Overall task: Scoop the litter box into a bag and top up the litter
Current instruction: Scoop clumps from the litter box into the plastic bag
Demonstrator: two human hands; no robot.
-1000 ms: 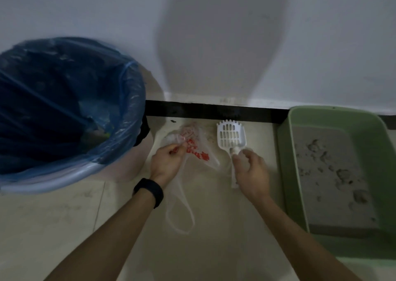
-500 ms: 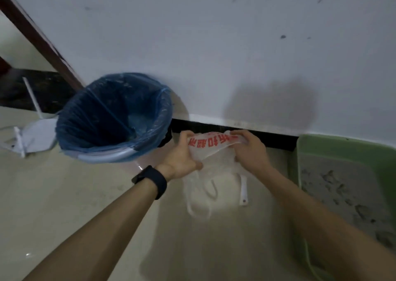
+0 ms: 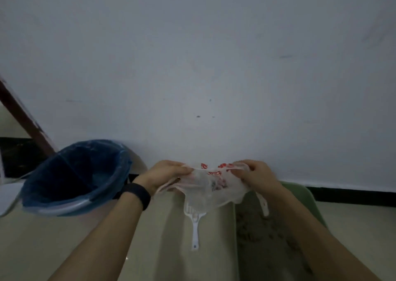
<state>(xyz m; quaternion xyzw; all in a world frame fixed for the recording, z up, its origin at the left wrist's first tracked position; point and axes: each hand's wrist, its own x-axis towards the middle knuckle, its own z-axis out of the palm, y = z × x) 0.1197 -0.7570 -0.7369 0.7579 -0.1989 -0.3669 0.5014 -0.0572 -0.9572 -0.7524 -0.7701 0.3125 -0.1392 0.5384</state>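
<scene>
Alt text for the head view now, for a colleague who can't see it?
The left hand and right hand pinch a thin plastic bag with red print, stretched between them. Below lies a white litter scoop on the floor, a green litter box to its right, a blue-lined bin to its left.

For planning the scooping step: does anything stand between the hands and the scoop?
Yes. The bag, gripped by the left hand and right hand, hangs over the head of the scoop; nothing else visible intervenes.
</scene>
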